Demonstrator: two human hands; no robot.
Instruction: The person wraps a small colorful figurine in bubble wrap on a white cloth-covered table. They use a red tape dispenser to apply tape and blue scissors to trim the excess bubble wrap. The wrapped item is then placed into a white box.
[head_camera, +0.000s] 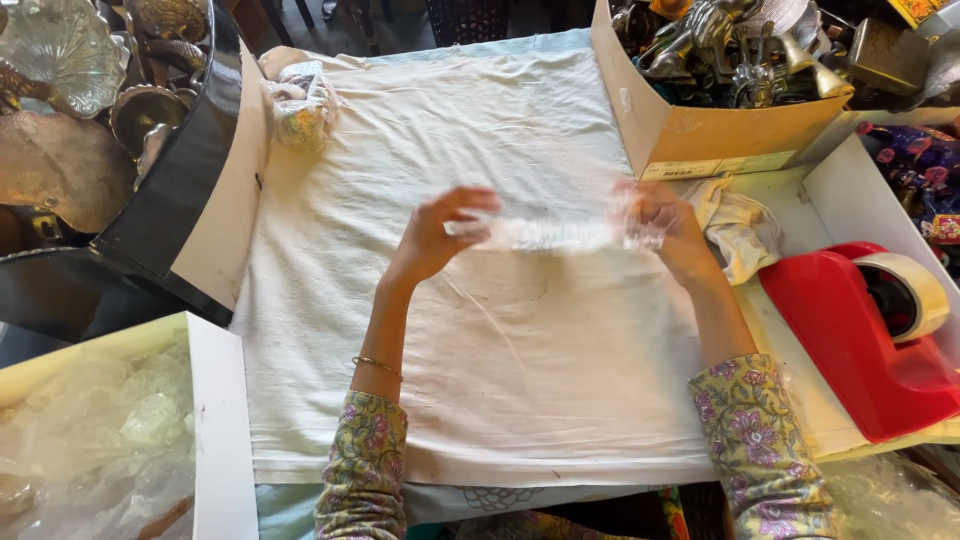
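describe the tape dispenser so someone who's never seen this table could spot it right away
Start at the white cloth covering the table and look past its right edge. The red plastic tape dispenser sits there, carrying a pale tape roll. It is the only bright red object.

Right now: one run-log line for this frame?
left hand: holds plastic wrap | right hand: holds wrap's other end | wrap: stretched above white cloth

cardboard box (700, 125): upper right of frame, tan, open, full of metal pieces | label (715, 166): pale rectangular strip on its front wall | white box (215, 420): lower left, holds clear plastic wrap
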